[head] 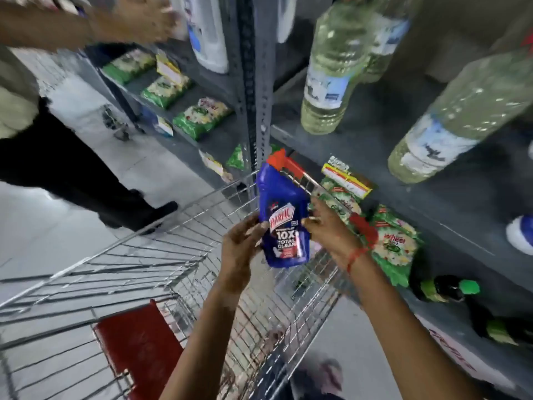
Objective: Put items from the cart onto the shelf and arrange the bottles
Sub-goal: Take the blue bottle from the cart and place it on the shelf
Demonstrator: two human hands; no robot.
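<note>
A blue cleaner bottle with a red cap is held upright above the wire cart. My left hand grips its lower left side. My right hand holds its right side, and a red thread circles that wrist. The grey metal shelf stands just to the right of the bottle. On it stand clear bottles of pale liquid, with another large one nearer the front edge.
Another person stands at the left, an arm reaching to a white bottle on the upper shelf. Green detergent packets lie on lower shelves. Dark green-capped bottles lie at lower right. The cart has a red seat flap.
</note>
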